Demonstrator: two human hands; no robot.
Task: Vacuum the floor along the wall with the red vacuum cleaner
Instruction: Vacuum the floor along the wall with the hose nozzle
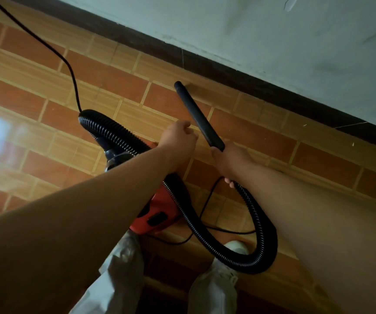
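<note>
Right hand (pixel 230 162) is wrapped tight round the smooth black wand (pixel 196 112) right where the ribbed hose (pixel 259 225) joins, with its round tip low over the glossy brick-pattern floor (pixel 105 80) near the dark skirting (pixel 239 75). The red vacuum cleaner (pixel 162 211), shiny plastic, sits under the left forearm. Left hand (pixel 178 137) is curled, but I can't tell if it's holding anything.
</note>
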